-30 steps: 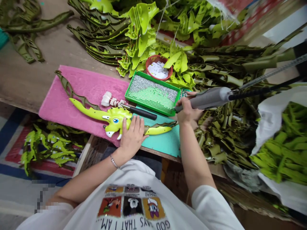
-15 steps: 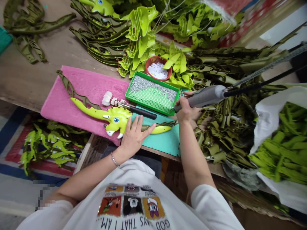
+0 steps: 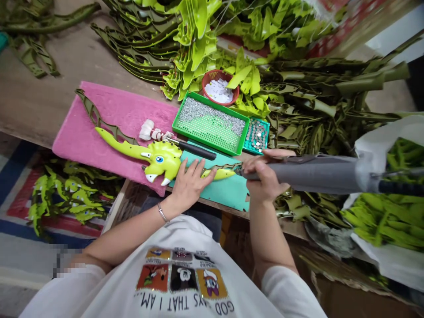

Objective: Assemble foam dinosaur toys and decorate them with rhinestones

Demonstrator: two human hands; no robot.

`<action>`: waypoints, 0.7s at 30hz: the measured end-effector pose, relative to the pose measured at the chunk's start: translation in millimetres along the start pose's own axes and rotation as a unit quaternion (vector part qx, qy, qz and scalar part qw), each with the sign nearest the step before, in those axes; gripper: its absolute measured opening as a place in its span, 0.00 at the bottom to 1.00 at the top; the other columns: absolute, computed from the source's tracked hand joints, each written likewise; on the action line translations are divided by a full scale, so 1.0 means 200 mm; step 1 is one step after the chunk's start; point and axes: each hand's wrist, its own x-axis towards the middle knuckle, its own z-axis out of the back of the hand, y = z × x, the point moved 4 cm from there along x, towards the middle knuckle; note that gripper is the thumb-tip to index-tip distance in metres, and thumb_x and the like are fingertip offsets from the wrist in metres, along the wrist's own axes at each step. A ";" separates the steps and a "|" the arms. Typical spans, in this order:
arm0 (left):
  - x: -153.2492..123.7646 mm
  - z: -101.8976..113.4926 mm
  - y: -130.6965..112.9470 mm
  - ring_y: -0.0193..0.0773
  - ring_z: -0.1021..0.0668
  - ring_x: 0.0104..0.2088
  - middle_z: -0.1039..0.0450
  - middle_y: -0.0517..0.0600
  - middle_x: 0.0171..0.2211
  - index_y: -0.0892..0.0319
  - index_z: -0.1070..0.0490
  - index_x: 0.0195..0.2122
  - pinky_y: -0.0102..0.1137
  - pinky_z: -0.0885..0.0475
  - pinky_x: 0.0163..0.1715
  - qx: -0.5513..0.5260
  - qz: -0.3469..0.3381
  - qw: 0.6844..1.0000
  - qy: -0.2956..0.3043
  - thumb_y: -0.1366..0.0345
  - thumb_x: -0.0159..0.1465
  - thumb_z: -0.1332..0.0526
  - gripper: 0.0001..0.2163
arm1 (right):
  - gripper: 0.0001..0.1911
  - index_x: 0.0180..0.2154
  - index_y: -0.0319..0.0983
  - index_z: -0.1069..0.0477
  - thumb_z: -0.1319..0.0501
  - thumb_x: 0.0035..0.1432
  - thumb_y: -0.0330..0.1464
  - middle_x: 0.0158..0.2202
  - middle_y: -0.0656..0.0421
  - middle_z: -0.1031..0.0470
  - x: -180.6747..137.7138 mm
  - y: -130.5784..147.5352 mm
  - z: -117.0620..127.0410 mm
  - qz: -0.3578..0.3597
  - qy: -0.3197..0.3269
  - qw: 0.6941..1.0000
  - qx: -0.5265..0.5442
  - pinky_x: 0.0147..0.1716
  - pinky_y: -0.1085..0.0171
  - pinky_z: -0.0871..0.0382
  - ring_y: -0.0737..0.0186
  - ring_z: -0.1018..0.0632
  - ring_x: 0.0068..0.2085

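Note:
A lime-green dinosaur-head toy bow point(image 3: 161, 160) with a blue eye, white horns and olive-green parts lies across the pink towel and a teal mat. My left hand point(image 3: 188, 180) rests flat over its neck and handle side, fingers spread. My right hand point(image 3: 263, 176) is wrapped round a grey electric screwdriver point(image 3: 314, 173), held nearly level. Its tip is at the right end of the toy's lime arm; whether it touches a screw there is too small to tell. A black-handled screwdriver point(image 3: 198, 150) lies just above my left fingers.
Behind the toy stand a green tray point(image 3: 212, 132) of small screws, a teal tray point(image 3: 256, 134) of round metal discs and a red basket point(image 3: 220, 87) of white pieces. Piled olive parts point(image 3: 318, 115) and a white sack point(image 3: 367, 145) of lime parts flank the right side.
My right hand has brought the electric screwdriver from the green tray's corner down toward me, to the right end of the toy. The teal tray is uncovered. My left hand stays on the toy.

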 end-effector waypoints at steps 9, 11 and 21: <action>0.00 0.01 0.00 0.52 0.26 0.59 0.29 0.60 0.60 0.48 0.34 0.63 0.55 0.35 0.59 0.024 -0.015 1.000 -0.014 0.71 0.70 0.45 0.21 | 0.16 0.36 0.45 0.34 0.32 0.50 0.43 0.16 0.69 0.33 -0.08 -0.09 0.03 -0.061 -0.019 0.998 -0.021 0.19 0.61 0.35 0.63 0.31 0.16; 0.00 0.01 0.00 0.52 0.26 0.59 0.29 0.61 0.60 0.48 0.33 0.62 0.55 0.36 0.60 0.014 -0.011 1.000 -0.010 0.71 0.70 0.45 0.21 | 0.15 0.36 0.45 0.34 0.32 0.50 0.41 0.16 0.69 0.33 -0.09 -0.09 0.03 -0.054 -0.017 0.998 -0.008 0.19 0.62 0.34 0.64 0.31 0.16; -0.01 -0.01 0.01 0.51 0.28 0.61 0.31 0.59 0.62 0.47 0.35 0.63 0.56 0.39 0.62 -0.018 -0.002 1.000 -0.004 0.73 0.69 0.44 0.23 | 0.15 0.31 0.46 0.35 0.31 0.50 0.42 0.17 0.68 0.33 -0.09 -0.18 0.04 -0.047 0.106 0.993 0.012 0.17 0.61 0.34 0.63 0.30 0.16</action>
